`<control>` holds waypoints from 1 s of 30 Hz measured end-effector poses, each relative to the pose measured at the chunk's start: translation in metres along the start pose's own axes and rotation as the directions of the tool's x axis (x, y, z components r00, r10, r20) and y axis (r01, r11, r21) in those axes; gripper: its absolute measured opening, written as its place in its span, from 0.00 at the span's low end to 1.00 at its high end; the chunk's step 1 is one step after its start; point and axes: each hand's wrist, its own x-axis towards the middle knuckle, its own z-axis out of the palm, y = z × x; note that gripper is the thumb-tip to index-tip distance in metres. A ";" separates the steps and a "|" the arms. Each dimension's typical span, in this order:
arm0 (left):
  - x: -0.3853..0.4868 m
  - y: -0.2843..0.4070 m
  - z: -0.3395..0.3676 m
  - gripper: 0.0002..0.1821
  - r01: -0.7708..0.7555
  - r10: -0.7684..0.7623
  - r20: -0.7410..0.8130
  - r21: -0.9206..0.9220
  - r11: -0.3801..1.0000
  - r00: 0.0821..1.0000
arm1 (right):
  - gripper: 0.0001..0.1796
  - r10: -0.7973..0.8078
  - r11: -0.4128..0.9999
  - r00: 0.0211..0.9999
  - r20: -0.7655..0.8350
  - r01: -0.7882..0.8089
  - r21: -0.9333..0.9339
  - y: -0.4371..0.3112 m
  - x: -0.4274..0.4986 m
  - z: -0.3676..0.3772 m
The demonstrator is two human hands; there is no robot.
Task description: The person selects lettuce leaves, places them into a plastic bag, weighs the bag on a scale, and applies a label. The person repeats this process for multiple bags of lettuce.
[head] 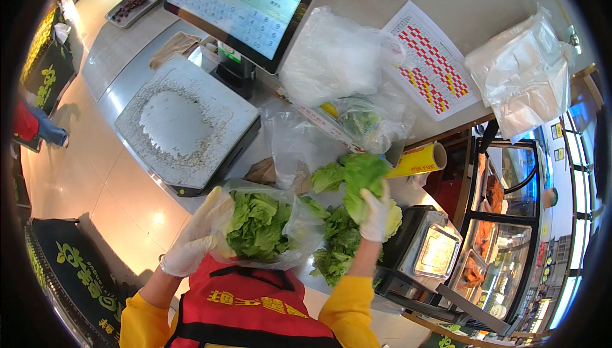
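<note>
My left hand (193,235), in a white glove, grips the side of a clear plastic bag (303,223) close to my chest. Loose green lettuce leaves (260,226) fill the bag. To the right, my gloved right hand (375,211) holds a bright green lettuce leaf (361,180) above the metal counter. More leafy greens (337,242) lie on the counter below that hand, between the bag and a black machine. A pale green vegetable head (393,219) is partly hidden behind my right wrist.
A weighing scale (177,123) with a worn plate stands at the left, below a touch screen (239,8). Clear plastic bags (334,56), a yellow roll of wrap (416,160) and a printed sheet (430,61) lie beyond. A black machine (430,247) stands right; a person (36,123) is far left.
</note>
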 end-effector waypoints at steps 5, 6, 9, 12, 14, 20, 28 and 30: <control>0.012 0.003 0.008 0.59 -0.045 0.045 0.007 -0.047 0.998 0.999 | 0.39 -0.165 0.974 0.678 0.717 0.224 0.012 -0.084 -0.061 0.013; 0.014 0.003 0.009 0.60 -0.052 0.053 0.010 -0.051 0.997 0.999 | 0.38 -0.091 0.836 0.448 0.889 0.519 -0.176 -0.085 -0.059 0.028; 0.014 0.003 0.013 0.63 -0.051 0.052 0.027 -0.032 0.998 0.998 | 0.33 0.169 0.586 0.373 0.913 0.707 -0.397 -0.049 -0.088 0.114; 0.009 0.001 0.014 0.63 -0.038 0.037 0.035 0.027 0.999 0.999 | 0.32 0.142 0.167 0.469 0.872 0.857 -0.488 -0.023 -0.110 0.164; 0.004 0.005 0.010 0.63 -0.065 0.066 -0.038 0.023 0.998 0.997 | 0.32 -0.002 0.365 0.448 0.894 0.833 -0.416 -0.020 -0.110 0.150; -0.007 0.008 0.005 0.61 -0.089 0.080 -0.120 -0.069 0.994 0.990 | 0.15 -0.254 0.640 0.894 0.370 0.442 -0.629 0.020 -0.022 0.044; -0.003 0.001 0.007 0.59 -0.096 0.085 -0.113 -0.096 0.991 0.990 | 0.21 0.008 0.621 0.975 0.222 0.169 -0.765 0.104 0.012 0.004; -0.002 0.001 0.007 0.59 -0.066 0.062 -0.095 -0.042 0.997 0.994 | 0.24 0.079 0.682 0.997 0.012 -0.045 -0.730 0.095 0.045 -0.005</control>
